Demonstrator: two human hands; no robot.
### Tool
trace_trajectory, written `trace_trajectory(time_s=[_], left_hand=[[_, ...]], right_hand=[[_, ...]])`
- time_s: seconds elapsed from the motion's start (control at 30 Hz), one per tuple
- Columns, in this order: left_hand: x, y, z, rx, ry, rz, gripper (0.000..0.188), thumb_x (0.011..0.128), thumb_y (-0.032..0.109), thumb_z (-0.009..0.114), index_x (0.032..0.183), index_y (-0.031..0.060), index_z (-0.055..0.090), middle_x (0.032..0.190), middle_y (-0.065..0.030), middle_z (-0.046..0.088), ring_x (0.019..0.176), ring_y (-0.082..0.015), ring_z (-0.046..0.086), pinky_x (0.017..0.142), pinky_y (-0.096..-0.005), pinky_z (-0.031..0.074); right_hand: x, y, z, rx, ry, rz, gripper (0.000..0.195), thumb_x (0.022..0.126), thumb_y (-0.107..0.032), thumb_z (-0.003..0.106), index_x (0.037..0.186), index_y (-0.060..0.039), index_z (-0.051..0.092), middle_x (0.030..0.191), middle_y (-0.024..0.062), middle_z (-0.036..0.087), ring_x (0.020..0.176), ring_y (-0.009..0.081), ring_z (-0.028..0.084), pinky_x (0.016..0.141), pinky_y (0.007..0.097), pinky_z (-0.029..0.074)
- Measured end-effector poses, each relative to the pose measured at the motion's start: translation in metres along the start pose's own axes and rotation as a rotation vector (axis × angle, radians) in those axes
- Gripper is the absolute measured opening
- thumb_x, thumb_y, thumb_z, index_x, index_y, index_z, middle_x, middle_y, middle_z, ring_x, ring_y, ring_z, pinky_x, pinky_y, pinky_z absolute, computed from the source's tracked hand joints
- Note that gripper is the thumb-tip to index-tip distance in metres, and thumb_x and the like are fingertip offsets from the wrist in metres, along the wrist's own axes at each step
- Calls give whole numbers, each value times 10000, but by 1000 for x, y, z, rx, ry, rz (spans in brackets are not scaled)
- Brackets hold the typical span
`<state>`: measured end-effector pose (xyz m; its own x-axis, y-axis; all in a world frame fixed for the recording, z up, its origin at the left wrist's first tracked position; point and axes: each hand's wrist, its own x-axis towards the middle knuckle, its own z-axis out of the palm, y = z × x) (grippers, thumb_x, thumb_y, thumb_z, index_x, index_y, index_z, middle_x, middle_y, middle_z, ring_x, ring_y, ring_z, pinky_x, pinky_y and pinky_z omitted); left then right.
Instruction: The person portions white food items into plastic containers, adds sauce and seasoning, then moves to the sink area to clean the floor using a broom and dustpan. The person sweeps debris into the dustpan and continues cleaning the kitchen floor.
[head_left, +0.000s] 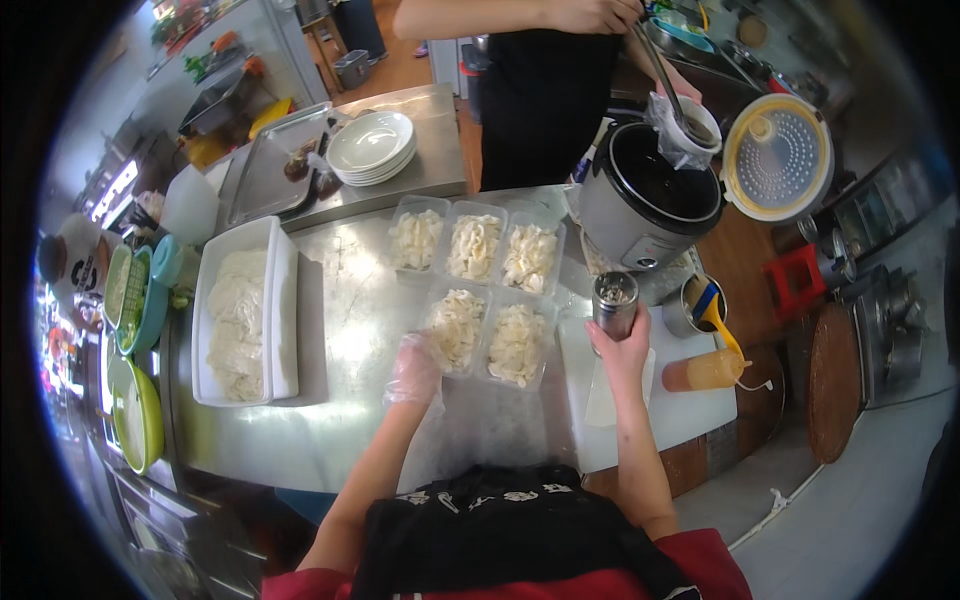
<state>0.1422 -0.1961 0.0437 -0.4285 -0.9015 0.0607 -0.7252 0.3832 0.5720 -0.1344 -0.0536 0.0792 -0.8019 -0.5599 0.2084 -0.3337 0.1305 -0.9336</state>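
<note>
My right hand (622, 341) is wrapped around a steel cylindrical shaker (615, 311), held upright above the white cutting board (576, 375). Small pale bits show at the shaker's top. My left hand (416, 371), in a clear plastic glove, is at the left side of a clear plastic container (456, 330); its fingertips are too blurred to tell whether they grip it. Pale, folded pieces of food fill this container. To its right stands another filled container (517, 345), with several more in a row behind, including one at the back middle (474, 244).
A white tub (285, 330) of pale dough-like food stands left. A rice cooker (652, 202) is open at back right, where another person ladles dark liquid into a bagged bowl (691, 127). Right are a steel pot (686, 315) with a brush and a squeeze bottle (697, 371). Plates (371, 146) are stacked behind.
</note>
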Motion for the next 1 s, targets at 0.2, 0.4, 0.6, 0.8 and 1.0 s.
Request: trace_trajectory(time_s=[0.2, 0.4, 0.6, 0.8, 1.0], left_hand=[[19, 5, 24, -148, -79, 57, 501, 955, 242, 443, 1343, -71, 397, 1409, -274, 357, 1319, -379, 347, 1083, -377, 308], [35, 10, 15, -192, -128, 86, 492, 958, 233, 456, 1337, -75, 396, 1410, -270, 361, 1310, -366, 366, 1081, -373, 304], [-26, -17, -8, -56, 282, -249, 296, 919, 195, 513, 1107, -18, 598, 1106, -226, 597, 1085, -339, 551, 924, -375, 437], [-29, -20, 22, -686, 229, -746, 294, 897, 284, 570, 981, 15, 655, 826, -132, 678, 765, -229, 640, 713, -338, 497], [-15, -29, 8, -925, 105, -783, 305, 922, 314, 533, 920, 26, 634, 685, -22, 589, 579, -112, 538, 559, -279, 458]], right_hand=[[49, 28, 29, 187, 7, 36, 803, 662, -161, 828, 1299, 1, 368, 1220, 118, 491, 1115, 222, 501, 950, 342, 405], [66, 78, 51, 1, 34, 80, 749, 660, -190, 801, 1275, -9, 415, 1129, 111, 549, 1032, 211, 546, 903, 340, 427], [-39, 61, 46, -142, -24, 137, 402, 830, -74, 605, 1219, -14, 523, 987, 92, 579, 855, 170, 554, 781, 319, 474], [-76, 85, 68, -100, -241, 193, 237, 915, -44, 467, 1106, 54, 568, 622, 64, 566, 480, 126, 520, 452, 278, 445], [-65, 58, 67, 54, -334, 405, 272, 945, -84, 429, 1152, 43, 550, 624, 60, 558, 491, 114, 531, 415, 238, 441]])
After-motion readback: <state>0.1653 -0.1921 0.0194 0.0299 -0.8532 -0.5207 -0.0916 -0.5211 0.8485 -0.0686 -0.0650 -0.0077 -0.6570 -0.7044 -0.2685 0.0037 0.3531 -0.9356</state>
